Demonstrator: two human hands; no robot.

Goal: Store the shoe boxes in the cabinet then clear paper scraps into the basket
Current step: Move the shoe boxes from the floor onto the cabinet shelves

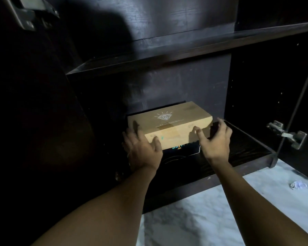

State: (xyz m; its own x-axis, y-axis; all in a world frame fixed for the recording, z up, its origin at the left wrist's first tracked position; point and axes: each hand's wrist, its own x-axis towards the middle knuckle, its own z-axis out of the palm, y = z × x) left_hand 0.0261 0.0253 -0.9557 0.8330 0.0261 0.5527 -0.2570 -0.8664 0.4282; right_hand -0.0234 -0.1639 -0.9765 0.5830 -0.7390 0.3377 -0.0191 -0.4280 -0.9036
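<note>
A tan cardboard shoe box [169,121] with a white diamond logo lies on top of a black shoe box [180,150] on the bottom shelf of the dark cabinet [238,148]. My left hand [140,148] grips the tan box's near left corner, thumb on its front face. At the box's near right corner my right hand [215,139] hovers with spread, curled fingers; the thumb is close to the front face and contact is unclear. A crumpled paper scrap [298,185] lies on the pale marble floor at the right.
An upper shelf [185,50] spans the cabinet above the boxes. The open right door [299,103] with a metal hinge [286,134] stands at the right edge. Shelf room lies free to the right of the boxes. Marble-patterned floor [194,219] lies below.
</note>
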